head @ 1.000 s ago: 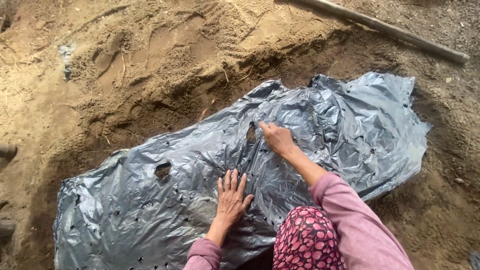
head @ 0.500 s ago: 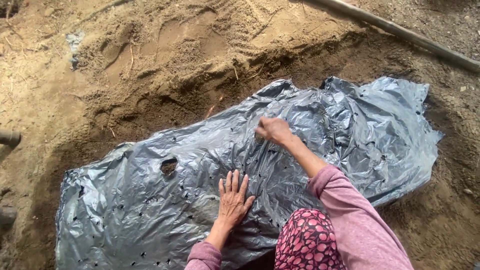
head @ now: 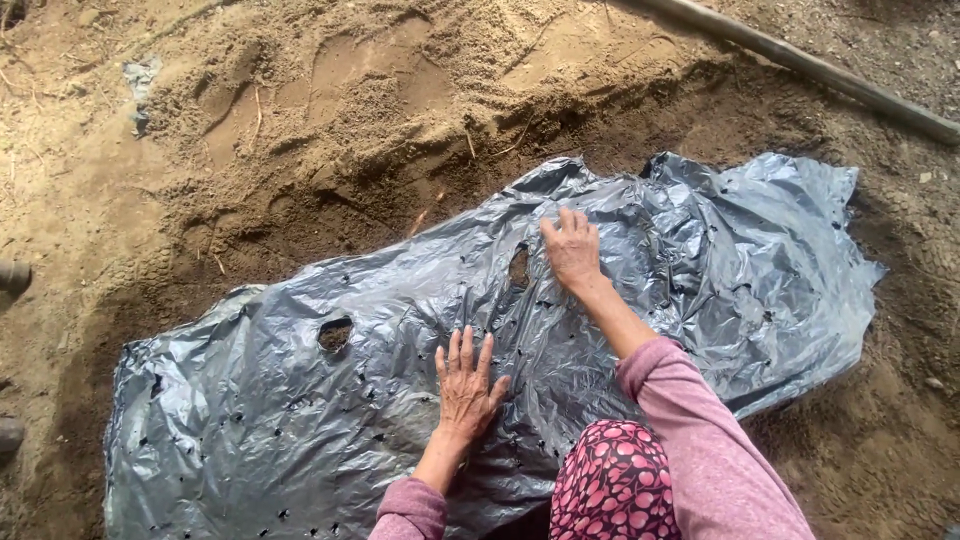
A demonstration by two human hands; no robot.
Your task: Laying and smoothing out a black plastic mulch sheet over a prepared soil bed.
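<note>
plastic sheet (head: 400,400) over soil (head: 330,150) – left hand (head: 465,385) flat, fingers spread, pinning it; right hand (head: 572,250) open, palm down beside torn hole (head: 519,267).

i see open sand (head: 330,110) beyond the far edge of the plastic sheet (head: 300,420), free to pass. a long pole (head: 800,62) bars the far right corner; my left hand (head: 465,385) and right hand (head: 572,248) occupy the sheet's middle.

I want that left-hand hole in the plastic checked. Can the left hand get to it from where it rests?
Probably yes. The left hand lies flat on the grey plastic sheet, with only bare sheet between it and the hole.
</note>
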